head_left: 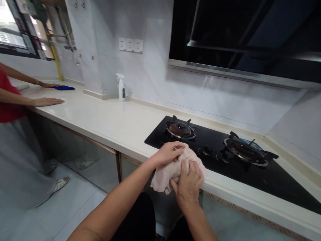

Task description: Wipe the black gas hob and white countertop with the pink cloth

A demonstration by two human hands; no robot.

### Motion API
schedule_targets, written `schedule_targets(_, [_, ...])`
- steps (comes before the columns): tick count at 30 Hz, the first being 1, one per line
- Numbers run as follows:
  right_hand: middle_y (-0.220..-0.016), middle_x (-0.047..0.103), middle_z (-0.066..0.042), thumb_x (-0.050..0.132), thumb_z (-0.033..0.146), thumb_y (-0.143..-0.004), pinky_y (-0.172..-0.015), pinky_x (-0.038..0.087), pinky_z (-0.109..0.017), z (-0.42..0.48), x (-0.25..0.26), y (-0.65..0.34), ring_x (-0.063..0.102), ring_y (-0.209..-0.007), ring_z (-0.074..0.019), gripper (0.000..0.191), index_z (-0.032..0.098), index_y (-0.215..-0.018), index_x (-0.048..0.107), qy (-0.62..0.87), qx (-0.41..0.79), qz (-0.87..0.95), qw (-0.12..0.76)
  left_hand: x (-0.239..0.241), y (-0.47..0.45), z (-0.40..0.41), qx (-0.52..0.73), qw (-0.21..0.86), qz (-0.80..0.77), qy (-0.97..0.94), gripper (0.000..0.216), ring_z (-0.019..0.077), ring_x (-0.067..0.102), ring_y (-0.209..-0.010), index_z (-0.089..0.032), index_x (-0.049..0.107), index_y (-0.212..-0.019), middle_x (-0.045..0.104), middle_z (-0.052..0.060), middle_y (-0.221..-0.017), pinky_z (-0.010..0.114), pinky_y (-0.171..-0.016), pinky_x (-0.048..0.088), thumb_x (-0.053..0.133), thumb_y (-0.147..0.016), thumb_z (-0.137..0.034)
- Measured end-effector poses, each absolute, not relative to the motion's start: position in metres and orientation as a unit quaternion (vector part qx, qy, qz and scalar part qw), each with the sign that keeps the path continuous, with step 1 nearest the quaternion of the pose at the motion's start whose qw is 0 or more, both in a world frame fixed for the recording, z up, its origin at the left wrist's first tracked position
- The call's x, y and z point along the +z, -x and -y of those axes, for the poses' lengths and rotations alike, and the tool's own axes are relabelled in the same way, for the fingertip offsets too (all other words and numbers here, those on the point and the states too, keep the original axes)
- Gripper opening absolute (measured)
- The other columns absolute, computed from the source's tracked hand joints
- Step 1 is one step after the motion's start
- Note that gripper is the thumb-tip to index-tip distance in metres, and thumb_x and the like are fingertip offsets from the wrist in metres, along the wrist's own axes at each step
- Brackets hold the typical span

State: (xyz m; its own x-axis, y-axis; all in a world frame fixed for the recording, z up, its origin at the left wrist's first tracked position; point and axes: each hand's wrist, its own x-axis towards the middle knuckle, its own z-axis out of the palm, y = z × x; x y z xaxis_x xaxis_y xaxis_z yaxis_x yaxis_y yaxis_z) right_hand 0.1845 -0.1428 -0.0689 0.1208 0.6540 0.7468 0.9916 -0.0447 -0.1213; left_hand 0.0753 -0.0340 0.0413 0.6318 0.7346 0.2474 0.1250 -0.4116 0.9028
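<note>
A crumpled pale pink cloth [163, 175] is bunched between both my hands, at the front edge of the counter before the black gas hob [200, 137]. My left hand [170, 153] grips its upper left part with curled fingers. Pressed over its right side, my right hand [189, 182] has its fingers bent into the folds. The left burner [180, 130] stands just beyond the cloth, and two control knobs [207, 150] sit to its right. The cloth's lower left corner hangs loose.
A white spray bottle [121, 87] stands by the wall on the pale countertop [107, 115]. At far left a co-worker in a red top [10, 97] has one hand on a blue cloth [64, 87]. A dark range hood [240, 40] overhangs the hob; the right burner [245, 150] has raised supports.
</note>
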Motion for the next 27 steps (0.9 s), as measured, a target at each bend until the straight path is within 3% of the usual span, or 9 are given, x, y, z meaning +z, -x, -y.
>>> schedule_targets(5, [-0.15, 0.043, -0.03, 0.093, 0.06, -0.055, -0.106, 0.027, -0.078, 0.102, -0.065, -0.123, 0.032, -0.142, -0.0544, 0.113, 0.019, -0.148, 0.043, 0.676, -0.214, 0.639, 0.299, 0.041, -0.05, 0.013, 0.422, 0.36, -0.343, -0.758, 0.039, 0.023, 0.07, -0.098, -0.019, 0.077, -0.111, 0.078, 0.007, -0.111, 0.035, -0.092, 0.056, 0.058, -0.086, -0.042])
schedule_targets(7, [-0.151, 0.043, -0.029, 0.092, 0.06, -0.057, -0.106, 0.028, -0.078, 0.09, -0.064, -0.107, 0.033, -0.143, -0.0532, 0.109, 0.021, -0.147, 0.045, 0.686, -0.194, 0.636, 0.294, 0.041, -0.042, 0.008, 0.421, 0.359, -0.354, -0.754, 0.042, 0.025, 0.07, -0.103, -0.019, 0.076, -0.112, 0.077, 0.007, -0.115, 0.038, -0.097, 0.055, 0.059, -0.084, -0.046])
schedule_targets(11, [-0.146, 0.052, -0.022, 0.085, 0.049, -0.075, -0.108, 0.034, -0.068, 0.084, -0.06, -0.105, 0.044, -0.139, -0.0419, 0.082, 0.026, -0.145, 0.048, 0.674, -0.197, 0.647, 0.297, 0.041, -0.032, 0.007, 0.412, 0.387, -0.352, -0.746, 0.052, 0.0269, 0.07, -0.108, -0.017, 0.074, -0.117, 0.076, 0.009, -0.121, 0.04, -0.1, 0.054, 0.061, -0.081, -0.053])
schedule_targets(15, [-0.141, 0.057, -0.017, 0.078, 0.041, -0.084, -0.108, 0.038, -0.06, 0.096, -0.051, -0.122, 0.05, -0.132, -0.0341, 0.065, 0.029, -0.142, 0.051, 0.656, -0.201, 0.671, 0.282, 0.04, -0.031, 0.012, 0.42, 0.369, -0.376, -0.739, 0.051, 0.0262, 0.071, -0.101, -0.019, 0.075, -0.11, 0.077, 0.008, -0.114, 0.038, -0.092, 0.057, 0.064, -0.078, -0.057])
schedule_targets(19, [-0.139, 0.058, -0.013, 0.087, 0.044, -0.074, -0.109, 0.036, -0.057, 0.111, -0.048, -0.151, 0.052, -0.125, -0.032, 0.068, 0.031, -0.133, 0.056, 0.643, -0.215, 0.679, 0.283, 0.04, -0.029, 0.011, 0.431, 0.425, -0.388, -0.695, 0.056, 0.0212, 0.07, -0.073, -0.018, 0.073, -0.108, 0.076, 0.008, -0.096, 0.032, -0.062, 0.057, 0.065, -0.077, -0.064])
schedule_targets(21, [-0.136, 0.059, -0.01, 0.089, 0.043, -0.07, -0.109, 0.033, -0.057, 0.123, -0.055, -0.177, 0.053, -0.122, -0.031, 0.066, 0.033, -0.128, 0.059, 0.636, -0.255, 0.667, 0.292, 0.04, -0.027, 0.009, 0.45, 0.433, -0.388, -0.678, 0.059, 0.0197, 0.069, -0.067, -0.017, 0.071, -0.109, 0.075, 0.008, -0.094, 0.029, -0.056, 0.054, 0.065, -0.078, -0.066])
schedule_targets(25, [-0.127, 0.062, -0.009, 0.085, 0.037, -0.073, -0.113, 0.026, -0.057, 0.164, -0.072, -0.255, 0.053, -0.118, -0.0305, 0.05, 0.031, -0.118, 0.065, 0.655, -0.331, 0.611, 0.297, 0.035, -0.023, 0.001, 0.455, 0.34, -0.407, -0.715, 0.051, 0.0216, 0.07, -0.077, -0.02, 0.073, -0.107, 0.076, 0.008, -0.1, 0.029, -0.061, 0.055, 0.058, -0.082, -0.062])
schedule_targets(27, [-0.127, 0.061, -0.011, 0.083, 0.03, -0.07, -0.114, 0.026, -0.057, 0.194, -0.076, -0.301, 0.053, -0.12, -0.0318, 0.052, 0.028, -0.119, 0.065, 0.692, -0.333, 0.584, 0.263, 0.03, -0.022, -0.003, 0.441, 0.286, -0.41, -0.745, 0.046, 0.0234, 0.07, -0.085, -0.022, 0.075, -0.104, 0.077, 0.007, -0.102, 0.031, -0.07, 0.057, 0.056, -0.084, -0.06])
